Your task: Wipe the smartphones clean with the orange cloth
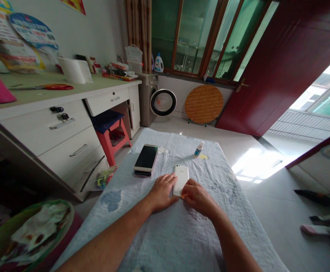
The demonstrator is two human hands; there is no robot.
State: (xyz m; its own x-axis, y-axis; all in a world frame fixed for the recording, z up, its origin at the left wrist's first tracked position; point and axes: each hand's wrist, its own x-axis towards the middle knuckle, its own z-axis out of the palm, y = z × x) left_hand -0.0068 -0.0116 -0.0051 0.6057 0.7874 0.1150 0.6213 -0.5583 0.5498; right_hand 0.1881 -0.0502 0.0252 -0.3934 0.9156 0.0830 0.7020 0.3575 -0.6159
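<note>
Fingers point(169, 180) of left hand point(161, 192) lie flat and released, tips resting against the left edge of a white phone point(181, 179). Right hand point(196, 196) is curled at the phone's near corner, pinching something small & yellowish there; can't tell what. Phone lies face down on a pale blue cloth point(165, 234) over the tabletop, approx. centre. Dark phone point(146, 159) sits screen up just to the left. Small bottle point(198, 149) stands farther back, w/ a yellow scrap point(203, 156) beside it.
</note>
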